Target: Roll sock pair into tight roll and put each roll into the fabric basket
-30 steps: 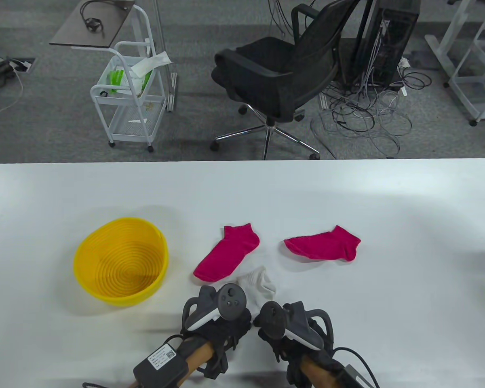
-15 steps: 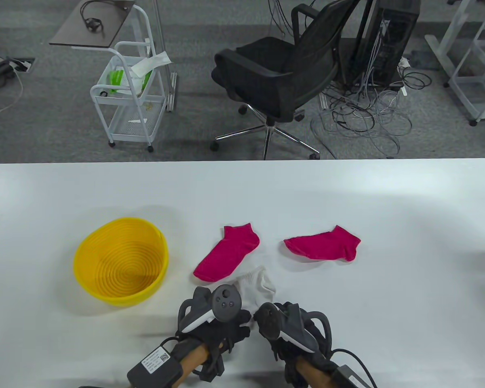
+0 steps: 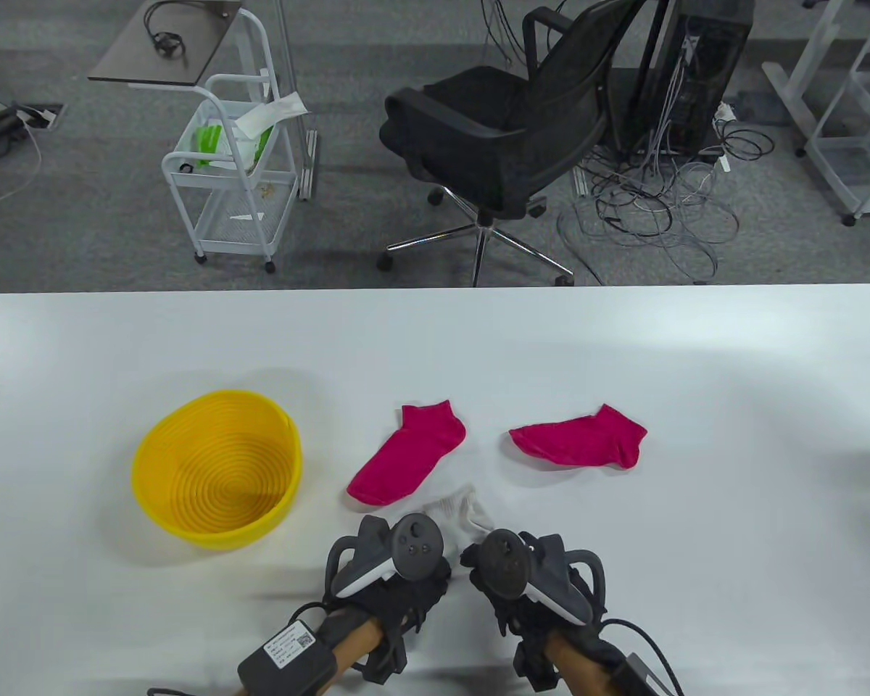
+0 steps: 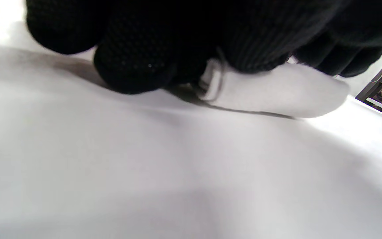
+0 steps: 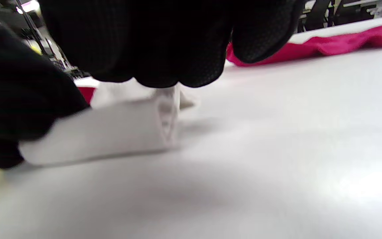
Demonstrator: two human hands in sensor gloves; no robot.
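**Both hands curled on the white socks at the near edge**

Table view: the left hand and right hand sit side by side at the near edge of the white surface, both over the white socks. Less white fabric shows beyond the hands than half a second ago, and the right hand has shifted a little to the right and nearer the person. The yellow basket stands to the left with nothing in it, unmoved. The two pink socks lie flat beyond the hands, well apart from each other: the left pink sock just beside the white fabric, the right pink sock farther right; neither has shifted.

Left wrist view: gloved fingers curl down onto the white fabric, which bunches into a thick fold under them on the surface.

Right wrist view: the fingers curl over the top of the white fold, gripping it, with the left hand's glove on its other end. A pink sock lies behind.
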